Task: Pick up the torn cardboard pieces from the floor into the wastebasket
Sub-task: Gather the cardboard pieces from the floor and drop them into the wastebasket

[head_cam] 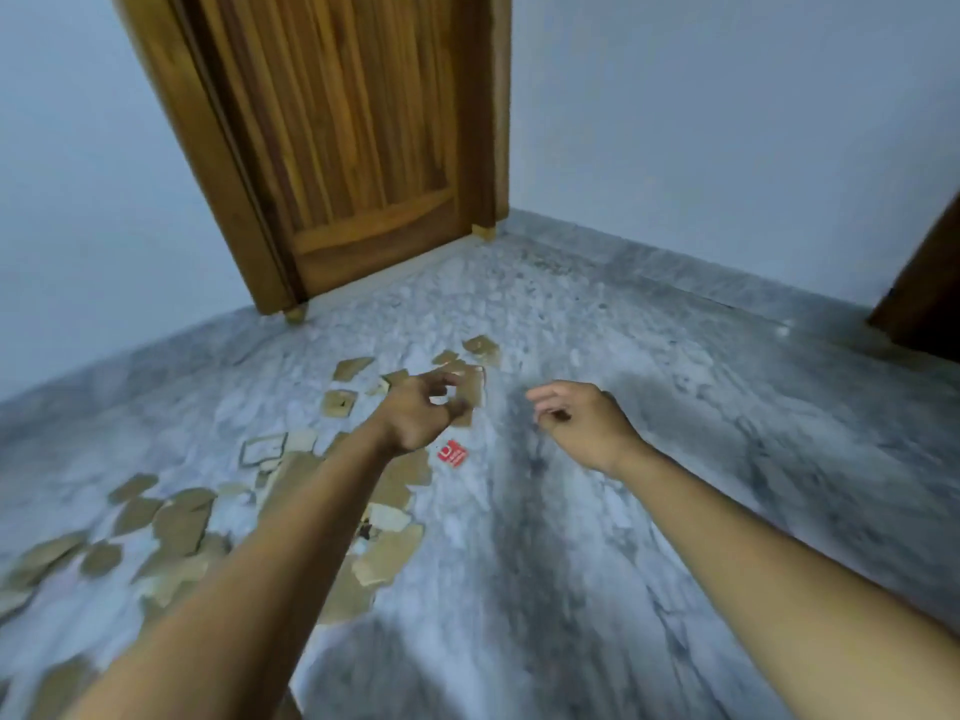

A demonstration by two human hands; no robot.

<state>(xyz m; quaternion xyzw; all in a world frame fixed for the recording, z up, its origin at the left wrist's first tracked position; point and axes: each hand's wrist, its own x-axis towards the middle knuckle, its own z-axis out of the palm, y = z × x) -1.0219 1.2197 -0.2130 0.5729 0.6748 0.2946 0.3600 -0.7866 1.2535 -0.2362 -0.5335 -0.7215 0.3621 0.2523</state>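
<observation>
A: Starting far left: torn cardboard pieces (182,527) strewn flat over the marbled floor (675,459), thick from the left edge to the middle, some overlapping.

B: Looks light, thin and fairly stiff, ragged along the tears. Awkward to pinch while lying flush. Better to catch a raised corner or a torn edge, then stack several together.

A: Up behind them, a wooden door (353,148) set in the corner. Well clear of the work.

B: Next across, left hand (415,415), stretched out above the farthest pieces, fingers curled toward the thumb.

A: Gripping anything?

B: Cannot tell. Too blurred to say whether pinching a piece or holding nothing.

A: Just beside the wrist, a small red scrap (453,453), lying apart from the brown ones.

B: Then right hand (587,426), hovering over bare floor, fingers loosely bent, holding nothing.

A: Far right edge, only a dark wooden frame (924,288). No wastebasket anywhere in view.

B: Needs finding before any drop. No obstacle between hands and pieces, though a few lie hidden under the left forearm and are easy to miss.
</observation>
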